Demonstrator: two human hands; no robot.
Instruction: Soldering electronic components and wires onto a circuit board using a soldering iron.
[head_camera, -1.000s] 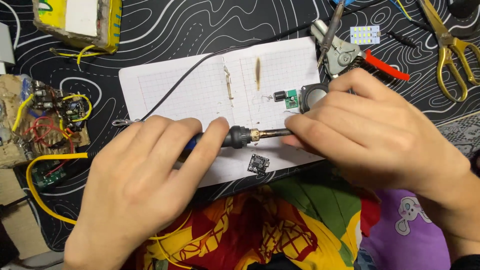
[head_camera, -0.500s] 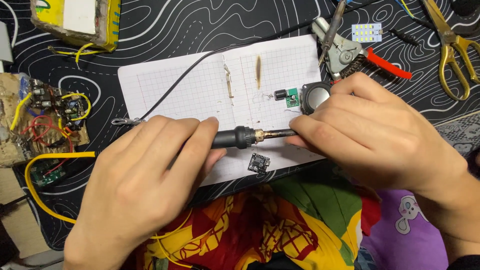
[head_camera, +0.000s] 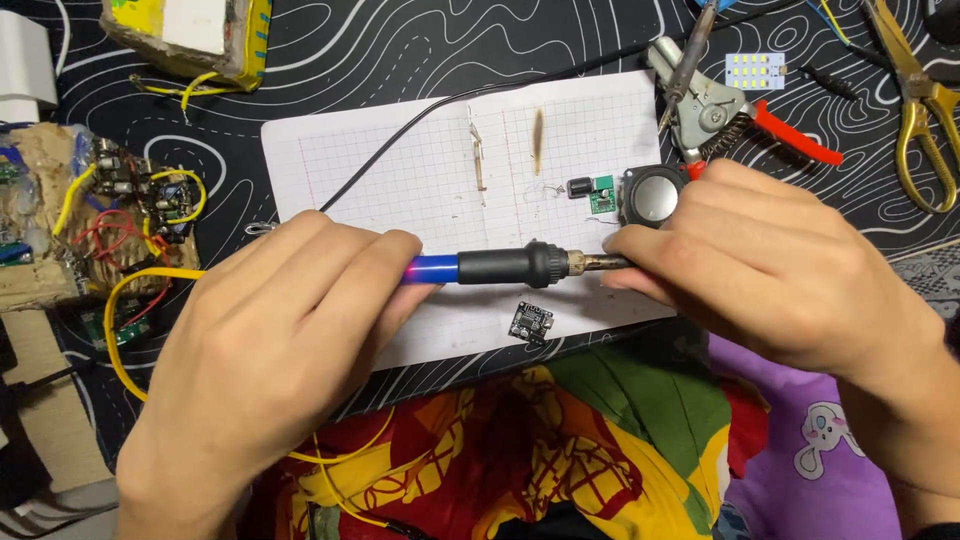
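Left hand (head_camera: 270, 350) is gripping the blue-and-black soldering iron (head_camera: 500, 267) at centre frame, lying level over the gridded paper (head_camera: 400, 160); right hand (head_camera: 770, 270) is pinching its metal end; a small black chip board (head_camera: 531, 322) is lying just below; a round speaker (head_camera: 654, 196) and a green board (head_camera: 602, 193) are sitting above; yellow scissors (head_camera: 920, 110) are lying at upper right.

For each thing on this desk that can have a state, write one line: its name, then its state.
Soldering iron: lying level, held at both ends.
Left hand: gripping the blue handle.
Right hand: closed over the metal tip end.
Scissors: shut, lying flat.
Graph paper: flat, scorched.
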